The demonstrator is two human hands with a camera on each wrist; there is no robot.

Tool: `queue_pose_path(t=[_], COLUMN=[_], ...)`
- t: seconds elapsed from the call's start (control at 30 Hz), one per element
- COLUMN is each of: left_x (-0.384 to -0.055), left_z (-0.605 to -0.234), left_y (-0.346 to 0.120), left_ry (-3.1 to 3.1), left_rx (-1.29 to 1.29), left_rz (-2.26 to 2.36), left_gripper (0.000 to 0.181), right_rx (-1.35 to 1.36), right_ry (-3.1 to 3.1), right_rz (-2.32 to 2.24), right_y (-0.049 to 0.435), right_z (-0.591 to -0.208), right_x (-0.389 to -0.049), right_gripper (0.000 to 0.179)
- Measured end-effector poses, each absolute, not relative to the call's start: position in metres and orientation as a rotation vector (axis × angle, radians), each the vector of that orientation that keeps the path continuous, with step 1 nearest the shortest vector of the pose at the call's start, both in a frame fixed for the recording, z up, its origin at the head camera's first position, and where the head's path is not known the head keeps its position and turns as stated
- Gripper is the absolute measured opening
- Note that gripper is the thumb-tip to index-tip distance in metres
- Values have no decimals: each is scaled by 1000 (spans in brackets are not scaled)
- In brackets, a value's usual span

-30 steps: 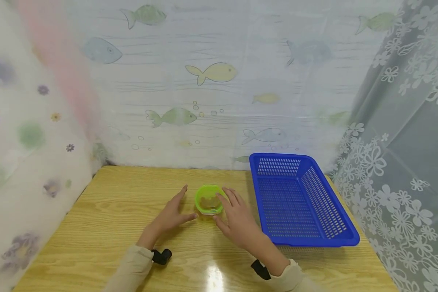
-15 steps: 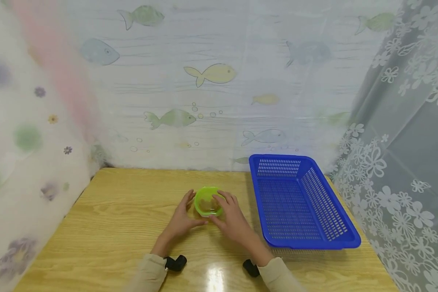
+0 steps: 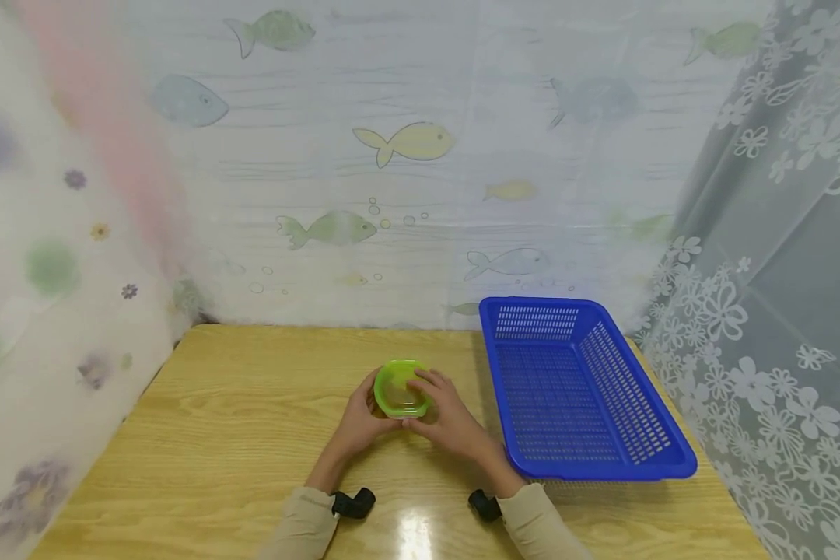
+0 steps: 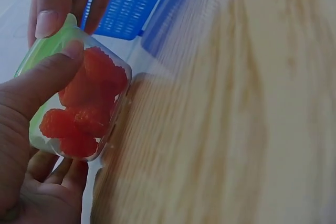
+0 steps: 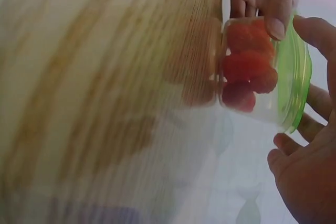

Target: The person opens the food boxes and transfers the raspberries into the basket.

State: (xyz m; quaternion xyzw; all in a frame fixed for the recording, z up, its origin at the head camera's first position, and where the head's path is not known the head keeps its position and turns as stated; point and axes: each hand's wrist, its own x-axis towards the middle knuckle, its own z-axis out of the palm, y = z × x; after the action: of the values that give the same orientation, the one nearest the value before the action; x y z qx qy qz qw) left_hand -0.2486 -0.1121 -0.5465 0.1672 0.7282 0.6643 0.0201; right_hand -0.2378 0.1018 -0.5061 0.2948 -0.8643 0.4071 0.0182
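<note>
A small clear food container [image 3: 394, 400] with a bright green lid [image 5: 299, 77] stands upright on the wooden table, between both hands. Red raspberries [image 4: 79, 119] show through its sides in the wrist views. My left hand [image 3: 358, 421] grips the container from the left, its thumb across the near wall and its fingers round the far side. From the right, my right hand [image 3: 455, 421] holds the lid's edge, thumb at the near corner and fingers over the right and far rim. Some fingertips are hidden behind the container.
A large blue plastic basket [image 3: 602, 469] with slotted walls stands right of the hands, close to the right forearm. The wooden table [image 3: 238, 420] ends at a fish-print curtain [image 3: 413, 249] behind, with more patterned curtains at both sides. Each wrist wears a black camera.
My left hand has moved right from beside the container and closed round it. My right hand's thumb has drawn in toward the near lid corner. The container has hardly moved.
</note>
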Motion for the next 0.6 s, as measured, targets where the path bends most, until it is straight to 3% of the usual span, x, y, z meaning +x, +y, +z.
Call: queue_pose_path(t=[0.27, 0.6], left_x=[-251, -249], left_z=[-550, -553], left_y=[-112, -113], left_ry=[2256, 2264], left_rx=[552, 555], left_rz=[2068, 2083], left_gripper=[85, 89], right_rx=[928, 885], right_ry=[-2683, -2675], right_rz=[1341, 1451], right_y=[106, 107], right_z=[-506, -505], right_x=[-240, -244], right_gripper=[60, 60])
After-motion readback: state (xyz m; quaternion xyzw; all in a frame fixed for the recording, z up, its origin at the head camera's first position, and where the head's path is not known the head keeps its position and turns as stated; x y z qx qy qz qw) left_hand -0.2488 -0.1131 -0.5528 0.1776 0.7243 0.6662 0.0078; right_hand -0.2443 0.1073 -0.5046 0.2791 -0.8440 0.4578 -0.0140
